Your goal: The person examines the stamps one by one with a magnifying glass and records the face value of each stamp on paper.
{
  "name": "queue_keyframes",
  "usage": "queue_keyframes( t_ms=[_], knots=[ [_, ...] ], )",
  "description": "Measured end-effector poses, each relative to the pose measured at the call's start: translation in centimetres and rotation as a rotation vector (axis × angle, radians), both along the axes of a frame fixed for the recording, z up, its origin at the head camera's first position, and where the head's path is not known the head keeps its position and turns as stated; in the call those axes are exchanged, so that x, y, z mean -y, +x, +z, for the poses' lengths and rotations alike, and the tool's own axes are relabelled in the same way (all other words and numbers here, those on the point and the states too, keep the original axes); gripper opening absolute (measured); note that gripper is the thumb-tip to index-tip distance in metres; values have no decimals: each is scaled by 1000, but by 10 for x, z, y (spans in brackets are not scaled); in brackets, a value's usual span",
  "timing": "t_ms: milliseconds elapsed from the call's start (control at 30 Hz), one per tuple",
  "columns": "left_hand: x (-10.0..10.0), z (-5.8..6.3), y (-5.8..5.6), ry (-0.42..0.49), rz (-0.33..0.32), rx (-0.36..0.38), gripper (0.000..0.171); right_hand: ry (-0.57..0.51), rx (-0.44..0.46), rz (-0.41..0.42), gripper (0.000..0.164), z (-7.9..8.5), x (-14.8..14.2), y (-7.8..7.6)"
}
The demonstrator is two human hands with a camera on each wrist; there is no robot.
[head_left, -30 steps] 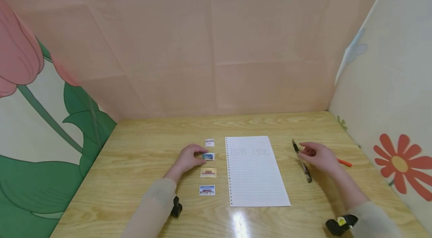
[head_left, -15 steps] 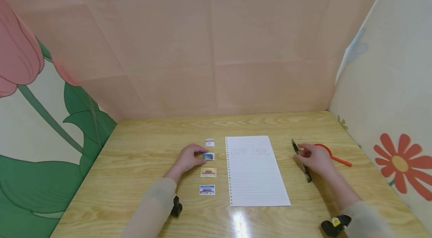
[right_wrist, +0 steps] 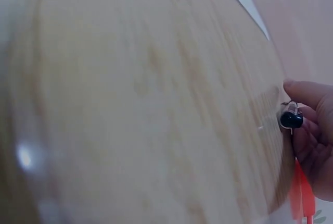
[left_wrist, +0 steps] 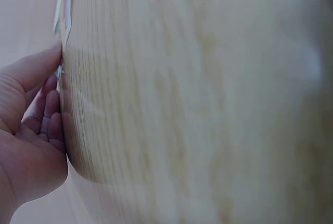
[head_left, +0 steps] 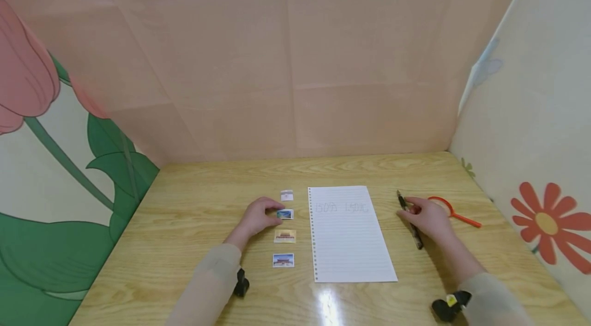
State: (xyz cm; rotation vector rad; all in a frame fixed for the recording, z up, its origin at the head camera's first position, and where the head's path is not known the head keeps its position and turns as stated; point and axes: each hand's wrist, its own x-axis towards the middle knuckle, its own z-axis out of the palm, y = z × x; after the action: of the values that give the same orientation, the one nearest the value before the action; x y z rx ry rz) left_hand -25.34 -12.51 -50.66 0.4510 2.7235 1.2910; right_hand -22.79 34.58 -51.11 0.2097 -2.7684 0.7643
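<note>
My left hand (head_left: 256, 217) rests on the table, with thumb and forefinger at the lower and upper edges of a small blue-green postage stamp (head_left: 287, 214). In the left wrist view its other fingers (left_wrist: 51, 110) are curled in. My right hand (head_left: 429, 217) pinches a black pen with a clear barrel (head_left: 416, 236), whose tip points away from me. The right wrist view shows the dark end of that pen (right_wrist: 292, 119) between thumb and fingers. Between the hands lies a lined sheet of paper (head_left: 352, 249) with a line of handwriting near its top.
Other stamps line up with the held one: a pale one (head_left: 287, 195) beyond it, a yellow one (head_left: 284, 236) and a blue one (head_left: 283, 261) nearer. A red magnifying glass (head_left: 466, 220) lies right of my right hand. Cloth-covered walls (head_left: 231, 84) enclose the wooden table (head_left: 184, 213).
My right hand has moved left onto the pen, which has shifted slightly left. The ring of the magnifying glass has come into sight behind it. My left hand has stayed still.
</note>
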Motion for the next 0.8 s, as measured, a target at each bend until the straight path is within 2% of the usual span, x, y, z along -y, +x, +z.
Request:
queue_keyframes(
  t_ms=[233, 433, 800],
  knots=[
    [0, -1, 0, -7, -4, -14, 31, 15, -5, -27, 38, -1, 4, 0],
    [0, -1, 0, -4, -5, -14, 31, 14, 34, -44, 35, 2, 8, 2],
    [1, -1, -1, 13, -11, -7, 30, -61, 63, -55, 35, 7, 13, 8]
  ],
)
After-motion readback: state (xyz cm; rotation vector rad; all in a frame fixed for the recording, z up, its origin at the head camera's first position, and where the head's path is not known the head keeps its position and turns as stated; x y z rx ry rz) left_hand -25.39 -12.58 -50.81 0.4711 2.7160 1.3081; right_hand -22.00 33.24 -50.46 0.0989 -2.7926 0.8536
